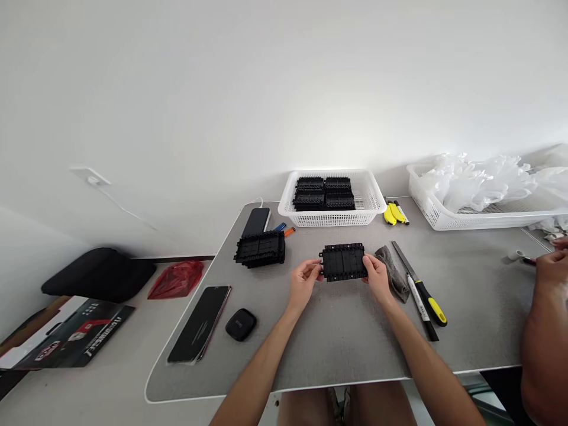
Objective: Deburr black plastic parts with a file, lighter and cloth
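A flat black plastic part (343, 262) with toothed long edges is held level over the grey table. My left hand (305, 283) pinches its left end, and my right hand (376, 276) grips its right end with the thumb on top. To the left lies a stack of similar black parts (260, 248). More of them fill much of a white basket (332, 220) against the wall. Just right of my right hand is a crumpled grey cloth (391, 272).
A file with a yellow-black handle (432, 305), a marker (418, 299), yellow cutters (394, 213), two phones (199, 324) (256, 222) and a black case (241, 324) lie around. A basket of plastic bags (483, 222) stands right, near another person's arm (548, 319).
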`<state>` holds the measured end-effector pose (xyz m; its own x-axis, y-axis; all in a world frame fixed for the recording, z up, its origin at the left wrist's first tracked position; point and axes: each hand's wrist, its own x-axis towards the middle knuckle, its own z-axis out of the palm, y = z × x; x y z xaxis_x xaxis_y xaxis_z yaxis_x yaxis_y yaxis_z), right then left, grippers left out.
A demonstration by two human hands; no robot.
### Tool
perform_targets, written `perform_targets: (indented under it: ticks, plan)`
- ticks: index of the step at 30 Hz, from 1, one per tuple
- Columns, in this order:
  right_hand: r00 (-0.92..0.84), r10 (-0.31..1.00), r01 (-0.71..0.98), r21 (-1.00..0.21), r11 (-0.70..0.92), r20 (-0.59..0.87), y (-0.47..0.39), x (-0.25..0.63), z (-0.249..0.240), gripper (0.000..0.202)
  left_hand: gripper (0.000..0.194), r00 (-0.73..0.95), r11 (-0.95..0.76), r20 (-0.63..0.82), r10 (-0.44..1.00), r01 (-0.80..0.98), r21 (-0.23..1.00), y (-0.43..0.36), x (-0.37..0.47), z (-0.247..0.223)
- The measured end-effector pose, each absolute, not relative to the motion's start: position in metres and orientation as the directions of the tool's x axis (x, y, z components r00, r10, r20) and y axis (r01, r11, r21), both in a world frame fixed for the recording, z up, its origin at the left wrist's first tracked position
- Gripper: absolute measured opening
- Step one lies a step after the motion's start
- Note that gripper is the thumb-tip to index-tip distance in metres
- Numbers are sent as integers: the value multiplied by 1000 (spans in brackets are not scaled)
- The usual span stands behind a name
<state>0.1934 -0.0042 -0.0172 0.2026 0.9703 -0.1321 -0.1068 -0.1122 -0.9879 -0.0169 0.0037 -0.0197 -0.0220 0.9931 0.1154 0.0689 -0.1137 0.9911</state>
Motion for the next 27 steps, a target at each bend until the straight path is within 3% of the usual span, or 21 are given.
perform_targets:
  ticks: [6, 14, 19, 27]
  plan:
    - [229, 968, -70, -994, -86, -100, -6, 191, -16, 48, 29, -48, -211, 231, 972, 266, 941, -1, -17, -12]
    - [147, 988, -138, -990, -35, -55, -5, 190, -16, 46, 71, 169, 3, -13, 985, 64, 998, 0, -12, -19]
    - [124, 991, -119, -992, -37, -51, -6, 191, -17, 48, 72, 216, 73, -56, 975, -69, 995, -1, -9, -18]
    - [131, 991, -61, -998, 4, -4, -7, 188, -21, 47, 66, 211, 94, -77, 974, -74, 993, 1, -13, -10]
